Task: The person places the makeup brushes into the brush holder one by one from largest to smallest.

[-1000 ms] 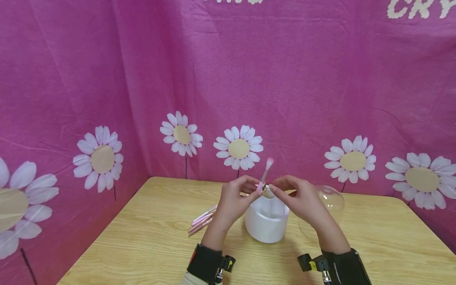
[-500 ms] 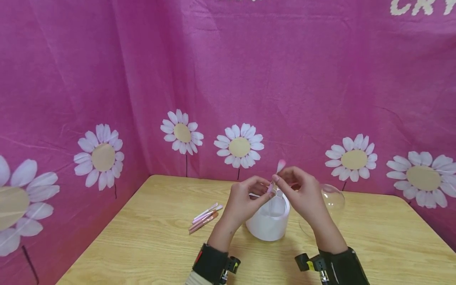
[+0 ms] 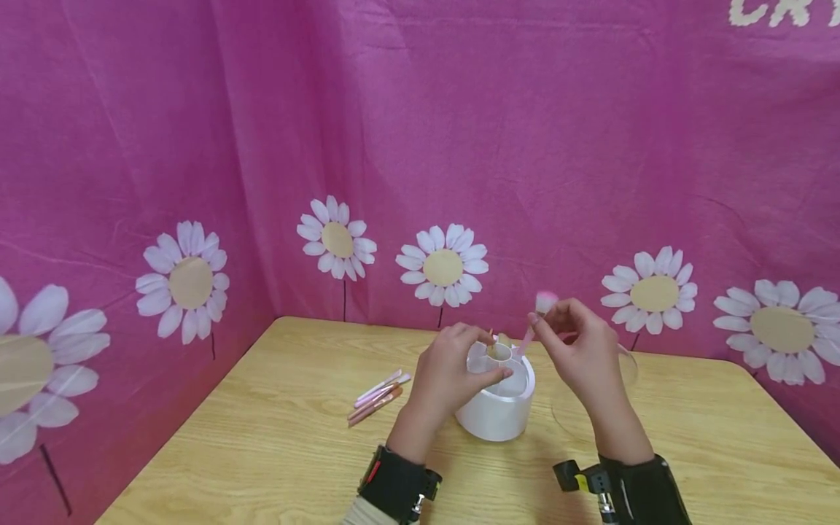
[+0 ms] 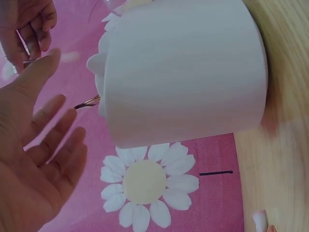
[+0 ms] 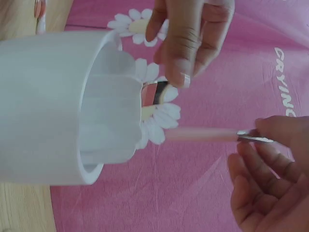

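A white round brush holder (image 3: 494, 419) with inner compartments stands on the table between the hands. The right hand (image 3: 584, 357) pinches a makeup brush (image 3: 528, 340) with a pink handle and a pink-and-white head, bristles up. Its handle end is close to the holder's back right side; in the right wrist view the pink handle (image 5: 203, 134) lies beyond the rim. Over the holder's left side hovers the left hand (image 3: 446, 372), thumb and fingers apart and holding nothing. A dark-tipped brush (image 5: 153, 93) stands in the holder's middle, partly hidden behind the left fingers in the head view.
Several pink and white brushes (image 3: 377, 397) lie left of the holder on the wooden table (image 3: 282, 467). A clear dome (image 3: 628, 368) sits to the right, partly behind the right forearm. Pink cloth with daisies (image 3: 538, 146) hangs behind the table.
Both hands were at the pink brush half a second ago. The left fingers have let it go and spread, while the right hand has carried it to the right.
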